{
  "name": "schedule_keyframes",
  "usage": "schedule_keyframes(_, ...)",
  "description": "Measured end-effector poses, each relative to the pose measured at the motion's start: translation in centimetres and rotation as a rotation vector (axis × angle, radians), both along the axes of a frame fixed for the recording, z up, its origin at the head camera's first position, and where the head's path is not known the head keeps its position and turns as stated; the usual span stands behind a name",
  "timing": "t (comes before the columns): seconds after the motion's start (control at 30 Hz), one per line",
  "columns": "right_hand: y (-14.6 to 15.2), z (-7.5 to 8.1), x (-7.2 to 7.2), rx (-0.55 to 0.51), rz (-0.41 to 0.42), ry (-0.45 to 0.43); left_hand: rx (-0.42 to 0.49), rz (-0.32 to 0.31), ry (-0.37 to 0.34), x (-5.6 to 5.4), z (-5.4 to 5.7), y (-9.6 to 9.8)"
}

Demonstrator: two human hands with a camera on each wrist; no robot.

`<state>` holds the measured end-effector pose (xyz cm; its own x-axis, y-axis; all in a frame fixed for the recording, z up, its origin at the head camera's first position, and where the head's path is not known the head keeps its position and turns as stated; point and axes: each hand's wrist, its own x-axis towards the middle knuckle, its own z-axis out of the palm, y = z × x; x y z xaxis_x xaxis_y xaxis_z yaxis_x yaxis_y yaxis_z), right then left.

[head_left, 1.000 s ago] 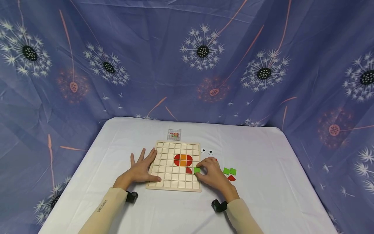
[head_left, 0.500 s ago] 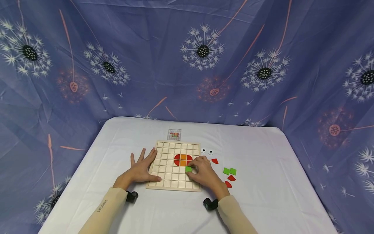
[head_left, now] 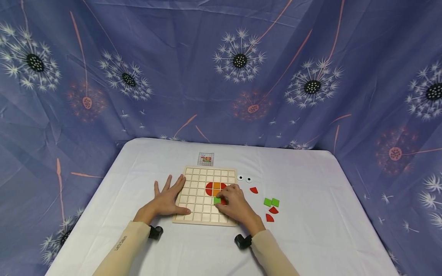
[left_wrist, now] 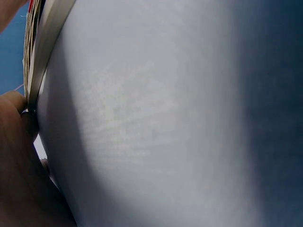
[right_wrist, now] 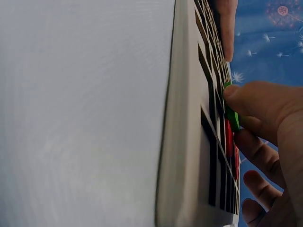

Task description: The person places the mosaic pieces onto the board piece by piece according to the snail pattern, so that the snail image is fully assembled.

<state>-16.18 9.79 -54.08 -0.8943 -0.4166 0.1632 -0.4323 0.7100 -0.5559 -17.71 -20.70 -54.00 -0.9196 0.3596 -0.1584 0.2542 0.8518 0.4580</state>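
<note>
My right hand [head_left: 235, 201] pinches a green square tile [head_left: 216, 200] between thumb and fingers, at a cell of the wooden grid board [head_left: 197, 218]. The right wrist view shows the same green tile [right_wrist: 232, 108] standing partly out of the grid, beside red pieces [right_wrist: 229, 138]. Just above it in the head view are orange tiles [head_left: 216, 186] flanked by red quarter-round tiles [head_left: 208, 189]. My left hand [head_left: 167, 201] lies spread over the board's left edge, thumb on the near left corner area. In the left wrist view, part of the left hand [left_wrist: 23, 175] borders the board's edge.
A small pattern card [head_left: 206, 159] lies behind the board. To its right are two eye discs [head_left: 240, 177], a red quarter piece [head_left: 253, 190], two green squares [head_left: 275, 202] and more red pieces [head_left: 270, 217]. A patterned curtain [head_left: 186, 76] surrounds the white table [head_left: 310, 230].
My right hand has carried the green tile leftward from the board's right edge to a cell under the orange tiles. The left hand has stayed still.
</note>
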Motion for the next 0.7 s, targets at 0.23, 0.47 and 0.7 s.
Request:
schedule_keyframes(0.23,-0.41,-0.16,-0.08,0.015,-0.005,0.016,0.004,-0.005,0.004,0.0,0.0,0.01)
schedule_keyframes(0.47,-0.48,-0.23,-0.08,0.012,-0.007,-0.006,0.003,-0.002,0.0,0.05,0.08,0.03)
schedule_keyframes(0.7,-0.49,-0.37,-0.03,0.007,-0.004,-0.001,0.001,-0.001,-0.004,0.08,0.1,0.02)
